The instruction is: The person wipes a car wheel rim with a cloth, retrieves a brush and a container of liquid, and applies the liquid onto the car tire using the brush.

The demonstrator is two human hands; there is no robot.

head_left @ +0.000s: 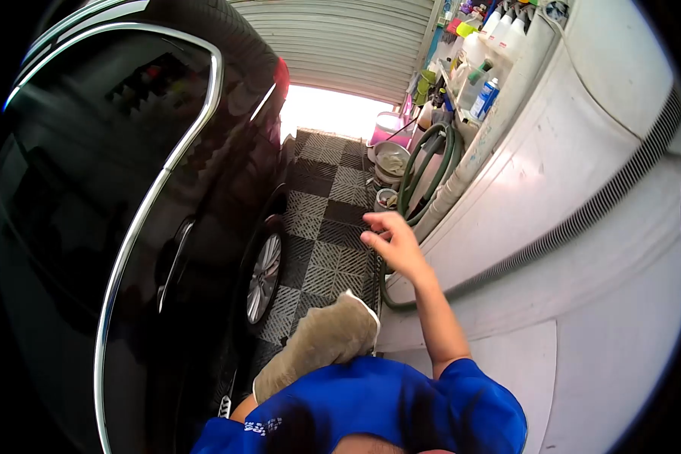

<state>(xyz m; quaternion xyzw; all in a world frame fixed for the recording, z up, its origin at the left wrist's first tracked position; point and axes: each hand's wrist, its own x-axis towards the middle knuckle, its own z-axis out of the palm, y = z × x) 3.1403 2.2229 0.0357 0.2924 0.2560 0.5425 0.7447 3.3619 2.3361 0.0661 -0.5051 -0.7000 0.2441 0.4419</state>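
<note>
A brown plush cloth [321, 338] with white edging covers my left forearm, in front of the blue shirt. Whether it is draped or worn as a mitt I cannot tell. Only a little bare skin of that arm shows near the sleeve; my left hand and its fingers are hidden. My right hand [393, 244] is raised beside the white wall, holding nothing. Its fingers are loosely bent, with the thumb apart from them. The hand is nearest to a coiled green hose [430, 168], which hangs just beyond it.
A black car [121, 250] with chrome trim and a silver wheel [264, 278] stands at left. Grey and black floor tiles [333, 261] lead to a partly raised shutter [340, 45]. Buckets [390, 165] and shelved bottles [486, 98] line the right. A grey ribbed hose [575, 223] crosses the wall.
</note>
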